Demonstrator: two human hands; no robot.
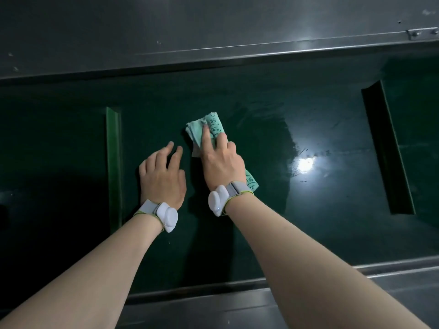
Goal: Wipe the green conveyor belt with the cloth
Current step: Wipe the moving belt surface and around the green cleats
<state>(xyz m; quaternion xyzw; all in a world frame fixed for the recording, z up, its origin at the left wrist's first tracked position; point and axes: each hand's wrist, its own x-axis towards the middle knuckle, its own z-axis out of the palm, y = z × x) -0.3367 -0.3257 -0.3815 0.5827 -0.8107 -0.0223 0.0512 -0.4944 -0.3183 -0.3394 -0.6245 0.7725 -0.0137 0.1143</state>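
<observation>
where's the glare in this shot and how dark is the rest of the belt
Head view: the strongest glare is a white hotspot on the wet sheen of the conveyor belt, right of the right hand pressing the cloth; a fainter reflection sits on the metal panel above; the belt's left side falls into near-black shadow, and the straight frame edges bow from wide-angle distortion.

Both forearms bare, no sleeves in view; left wrist carries a grey strap [149,206] with a white rounded pod [168,219]; right wrist the same strap [237,189], pod [218,200] showing a small blue light; thin yellow-green edging on both straps.
</observation>
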